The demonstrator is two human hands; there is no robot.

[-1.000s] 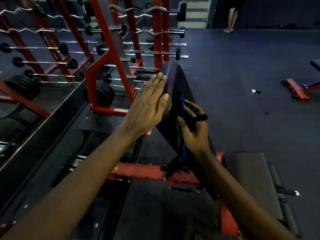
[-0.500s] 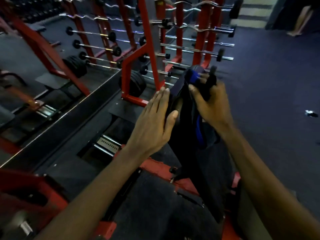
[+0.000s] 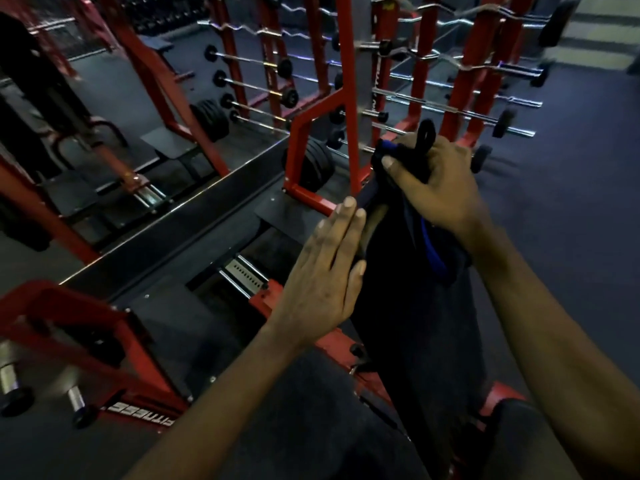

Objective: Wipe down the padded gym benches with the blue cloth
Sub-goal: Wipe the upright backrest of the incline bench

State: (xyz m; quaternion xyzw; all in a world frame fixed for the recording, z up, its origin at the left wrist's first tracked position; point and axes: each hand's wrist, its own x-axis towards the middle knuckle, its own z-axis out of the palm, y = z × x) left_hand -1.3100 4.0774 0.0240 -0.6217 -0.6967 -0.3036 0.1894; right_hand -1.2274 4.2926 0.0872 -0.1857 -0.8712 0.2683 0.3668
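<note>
Centre frame, nearest: bracing the raised backrest pad [image 3: 408, 306] with the left hand [image 3: 322, 271], fingers straight and close together, flat against its side edge, just as a second ago. Just above, right of centre: gripping the blue cloth [image 3: 431, 251] in the right hand [image 3: 440, 188], fingers curled round the bunched fabric at the pad's top end, having climbed there from mid-pad within the second. Likely marks the finish of one upward stroke. Probably due next: a pass back down, or the seat pad [image 3: 526, 445] at lower right. Beyond, across the upper frame: red barbell rack [image 3: 424, 84], untouched.
</note>
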